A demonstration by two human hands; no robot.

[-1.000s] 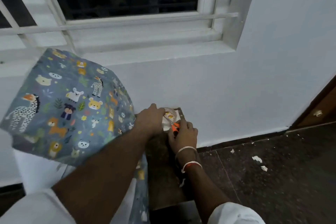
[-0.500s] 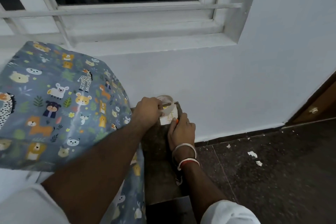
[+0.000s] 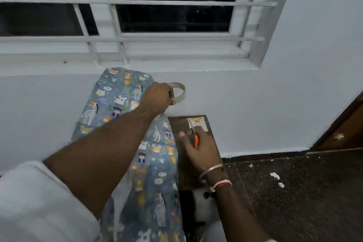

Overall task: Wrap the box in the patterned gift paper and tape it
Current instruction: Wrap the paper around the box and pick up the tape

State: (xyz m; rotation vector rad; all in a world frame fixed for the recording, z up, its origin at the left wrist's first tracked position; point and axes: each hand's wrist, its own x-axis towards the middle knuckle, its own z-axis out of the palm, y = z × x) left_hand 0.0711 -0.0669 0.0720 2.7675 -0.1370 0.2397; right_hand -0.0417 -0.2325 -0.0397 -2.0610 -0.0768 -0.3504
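Lifted the tape roll (image 3: 179,92) off the far edge of the dark wooden top (image 3: 177,123) since half a second ago; now pinching it in the left hand (image 3: 158,99) up against the white wall (image 3: 255,104), just under the window sill (image 3: 176,65). Drew the right hand (image 3: 200,149) back toward the near edge a little, with fingers curled round the orange-handled scissors (image 3: 196,139) and blades reaching over the small patterned scrap (image 3: 198,123) by the top's far right corner. Holding the hands apart, each clamped on its own tool. Looks like the taping stage, with a strip cut or about to be pulled and the wrapping not yet closed. Left the gift paper (image 3: 149,163) draped loose along the top's left edge, printed side up, long axis running from the near edge away to the wall, far end leaning up toward the sill. Cannot see the box: probably under the paper, but cannot tell
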